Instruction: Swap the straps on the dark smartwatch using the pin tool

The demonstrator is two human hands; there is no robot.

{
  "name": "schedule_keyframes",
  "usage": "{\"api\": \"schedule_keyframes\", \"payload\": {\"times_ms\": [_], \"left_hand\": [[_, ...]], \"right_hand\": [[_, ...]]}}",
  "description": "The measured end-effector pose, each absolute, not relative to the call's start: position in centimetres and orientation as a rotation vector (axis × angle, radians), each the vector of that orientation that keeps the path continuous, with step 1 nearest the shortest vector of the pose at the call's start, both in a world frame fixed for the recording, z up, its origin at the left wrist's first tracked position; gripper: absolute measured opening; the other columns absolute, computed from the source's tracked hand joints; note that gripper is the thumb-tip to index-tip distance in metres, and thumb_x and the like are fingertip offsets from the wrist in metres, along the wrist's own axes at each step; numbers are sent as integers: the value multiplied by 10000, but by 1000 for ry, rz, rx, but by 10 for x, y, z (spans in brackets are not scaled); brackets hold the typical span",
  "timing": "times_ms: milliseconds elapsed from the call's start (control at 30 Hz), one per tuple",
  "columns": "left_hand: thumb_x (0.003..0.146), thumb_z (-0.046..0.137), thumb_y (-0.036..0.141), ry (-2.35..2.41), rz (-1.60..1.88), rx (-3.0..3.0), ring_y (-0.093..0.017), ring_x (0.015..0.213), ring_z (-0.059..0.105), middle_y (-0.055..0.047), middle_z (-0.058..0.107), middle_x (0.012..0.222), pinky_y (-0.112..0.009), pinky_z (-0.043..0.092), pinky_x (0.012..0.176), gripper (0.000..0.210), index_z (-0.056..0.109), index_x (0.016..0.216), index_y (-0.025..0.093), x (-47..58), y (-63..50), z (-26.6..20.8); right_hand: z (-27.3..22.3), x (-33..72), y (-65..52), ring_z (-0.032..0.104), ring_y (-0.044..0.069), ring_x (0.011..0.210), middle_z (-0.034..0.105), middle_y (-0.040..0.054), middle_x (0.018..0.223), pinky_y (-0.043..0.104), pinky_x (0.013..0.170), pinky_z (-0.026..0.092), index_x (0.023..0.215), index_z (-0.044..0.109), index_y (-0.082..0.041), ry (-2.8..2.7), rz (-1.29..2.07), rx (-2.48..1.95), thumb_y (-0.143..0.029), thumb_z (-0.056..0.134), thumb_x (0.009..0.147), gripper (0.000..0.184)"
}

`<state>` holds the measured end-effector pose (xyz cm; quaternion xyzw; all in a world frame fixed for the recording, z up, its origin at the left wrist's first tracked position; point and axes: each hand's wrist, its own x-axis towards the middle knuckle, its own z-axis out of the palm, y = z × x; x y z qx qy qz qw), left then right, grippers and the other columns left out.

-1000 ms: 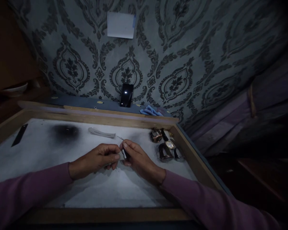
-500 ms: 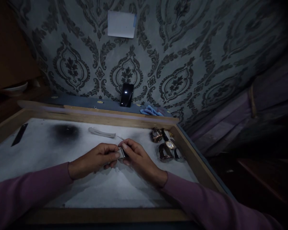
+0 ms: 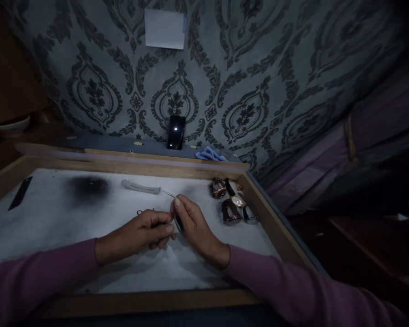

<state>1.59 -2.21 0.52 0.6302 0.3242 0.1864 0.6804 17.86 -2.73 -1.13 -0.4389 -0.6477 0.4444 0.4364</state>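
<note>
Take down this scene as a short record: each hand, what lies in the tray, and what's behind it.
Left hand: fingertips at a small dark piece between the hands; grip unclear
Right hand: holds a thin metal tool, tip outward
Wood-framed tray, far middle: pale strap with holes
Tray, left: dark flat strip
Tray, right: group of watches
Behind tray: standing phone; blue cloth to its right
Light: dim

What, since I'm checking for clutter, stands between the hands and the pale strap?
A thin metal tool juts from the right hand toward the pale strap; a small dark thing, partly hidden, shows beyond the left hand. Nothing else visible stands between.
</note>
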Motion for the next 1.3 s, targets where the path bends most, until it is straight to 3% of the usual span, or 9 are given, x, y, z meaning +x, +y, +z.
{"api": "schedule_keyframes", "payload": {"times_ms": [567, 667, 833, 1133, 1300], "left_hand": [[800, 554, 427, 841, 462, 1406, -60, 425, 287, 78, 394, 480, -215, 234, 438, 325, 458, 602, 188, 25, -30, 7], [787, 571, 475, 816, 455, 1340, -61, 418, 291, 81, 401, 484, -218, 224, 434, 327, 513, 673, 174, 24, -26, 8], [816, 560, 497, 717, 511, 1395, -65, 468, 307, 66, 406, 520, -225, 230, 472, 372, 514, 662, 162, 21, -24, 15], [849, 560, 472, 710, 523, 1360, -66, 473, 309, 61, 428, 537, -224, 213, 463, 360, 484, 670, 169, 18, -19, 7], [830, 601, 464, 748, 586, 1217, -64, 478, 361, 58, 450, 550, -205, 279, 472, 329, 529, 732, 158, 13, -10, 7]], "right_hand": [[-13, 173, -34, 427, 127, 594, 442, -23, 627, 270, 589, 332, 695, 436, -214, -1617, 900, -1188, -336, 334, 959, 308], [-14, 172, -29, 436, 119, 567, 450, -24, 634, 254, 526, 342, 690, 447, -211, -1477, 1114, -1163, -426, 393, 927, 324], [-6, 168, -28, 350, 63, 383, 405, -79, 546, 180, 353, 219, 748, 438, -213, -1118, 1608, -1137, -554, 459, 848, 356], [-2, 172, -24, 360, 32, 338, 427, -89, 527, 148, 335, 134, 752, 466, -196, -886, 1794, -1065, -574, 606, 756, 404], [6, 180, -15, 417, 33, 425, 495, -48, 624, 163, 364, 191, 774, 564, -158, -789, 1819, -911, -490, 726, 688, 379]]}}
